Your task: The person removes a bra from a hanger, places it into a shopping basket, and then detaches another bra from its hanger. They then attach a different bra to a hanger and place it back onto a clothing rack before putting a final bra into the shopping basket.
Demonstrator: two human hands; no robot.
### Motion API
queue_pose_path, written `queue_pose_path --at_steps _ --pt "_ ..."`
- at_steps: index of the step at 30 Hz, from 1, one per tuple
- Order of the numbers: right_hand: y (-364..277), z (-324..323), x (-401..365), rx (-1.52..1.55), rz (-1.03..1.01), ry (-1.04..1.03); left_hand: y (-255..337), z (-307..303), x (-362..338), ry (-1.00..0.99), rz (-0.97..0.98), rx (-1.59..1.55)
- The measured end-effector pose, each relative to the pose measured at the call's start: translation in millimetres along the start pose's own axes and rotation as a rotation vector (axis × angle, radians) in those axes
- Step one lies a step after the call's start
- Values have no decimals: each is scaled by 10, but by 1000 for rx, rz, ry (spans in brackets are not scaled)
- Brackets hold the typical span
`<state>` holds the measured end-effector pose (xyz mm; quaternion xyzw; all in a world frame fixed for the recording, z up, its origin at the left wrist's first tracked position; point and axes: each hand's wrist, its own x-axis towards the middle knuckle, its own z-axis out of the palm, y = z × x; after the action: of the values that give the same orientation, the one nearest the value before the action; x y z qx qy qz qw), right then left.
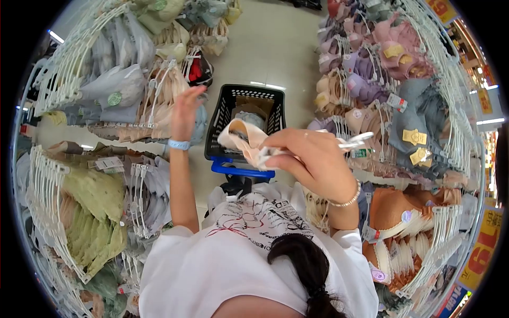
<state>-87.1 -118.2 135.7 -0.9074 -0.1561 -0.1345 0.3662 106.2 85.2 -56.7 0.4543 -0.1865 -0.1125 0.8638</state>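
Note:
My right hand (313, 159) is closed on a pale peach bra (239, 133), whose cups hang over the near right part of a black shopping basket (213, 119). A white plastic hanger (356, 141) sticks out to the right behind this hand. My left hand (185, 114), a little blurred, is raised with its fingers stretched out and nothing visible in it. It is closest to the beige bras (159, 98) on the left rack. Inside the basket lie a brown piece that looks like cardboard (249, 103) and a light greyish item, partly covered.
Racks of hanging bras line both sides, with grey ones (119, 85) and green ones (95, 212) at left, purple ones (366, 85) and orange-brown ones (392, 206) at right. A blue handle (241, 169) crosses the basket's near end. Pale floor (270, 47) runs ahead between the racks.

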Motion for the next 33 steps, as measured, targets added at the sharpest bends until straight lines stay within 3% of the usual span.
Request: queue_pose_path --at_steps 2,4,5,7,8,9,10,12,13,24,27,28,31,33 --pt "-65 -93 142 -18 -59 21 -296 20 48 -237 -216 -145" --pt "-87 -175 343 -39 -64 129 -499 395 -72 -266 -518 -498" --pt "15 -209 491 -108 -20 142 -159 716 -187 -491 -387 -84" --pt "404 -228 850 -117 18 231 -95 1191 -412 -570 -511 -163" --pt "643 -224 981 -117 87 227 -428 1306 -505 -409 -765 -663" --pt "894 -207 1069 -116 156 223 -555 1385 -539 -482 -828 -416" --pt "1153 -182 1141 -148 240 170 -547 1477 -567 -488 -830 -419" --pt "1494 -68 1102 -183 320 115 -475 1620 -604 -470 -784 -929" --pt "1593 2 1061 -177 338 116 -523 1627 -602 -483 -745 -1004" --pt "2070 426 746 -36 470 108 -615 1440 -536 -672 -663 -1145" --pt "2084 536 588 345 701 -37 -627 1379 -542 -743 -669 -1148" --pt "2091 572 502 344 706 -30 -633 1359 -571 -743 -683 -1187" --pt "2179 772 179 448 630 11 -603 1275 -589 -733 -666 -1207" --pt "2181 858 -82 -65 159 344 -519 1176 -534 -731 -640 -1192"
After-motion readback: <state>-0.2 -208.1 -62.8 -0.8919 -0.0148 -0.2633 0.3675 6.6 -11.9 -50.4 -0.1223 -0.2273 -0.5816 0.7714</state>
